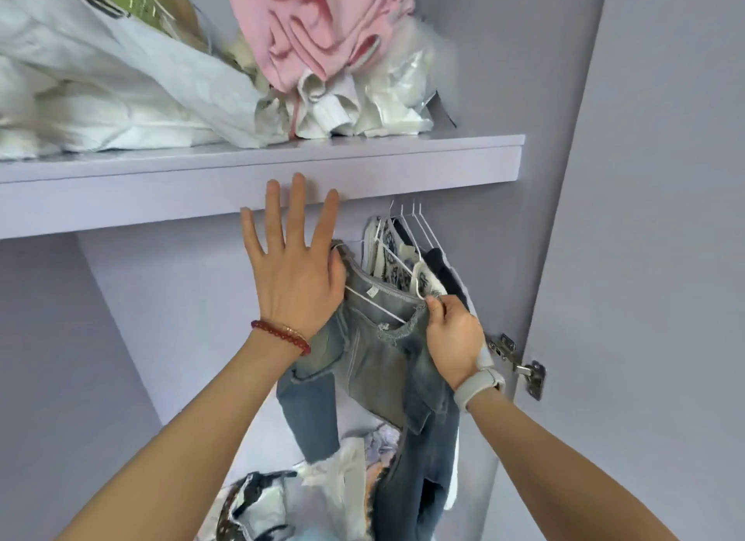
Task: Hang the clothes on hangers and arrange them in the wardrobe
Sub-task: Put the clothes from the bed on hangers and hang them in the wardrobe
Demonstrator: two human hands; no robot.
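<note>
Left hand (292, 274) flat, fingers spread, bracing jeans' (375, 363) waistband under shelf (363, 165) edge; right hand (451, 335) pinches the other end, probably seating it on hanger (375, 305).

You see jeans (375, 363) made of faded blue denim, rough and frayed at the waist. The hanger (373, 305) inside them is thin, smooth and white. The shelf (258, 178) is matt, pale purple board. The hinge (528, 373) is shiny metal. On the shelf lies a soft pink cloth (318, 28).
</note>
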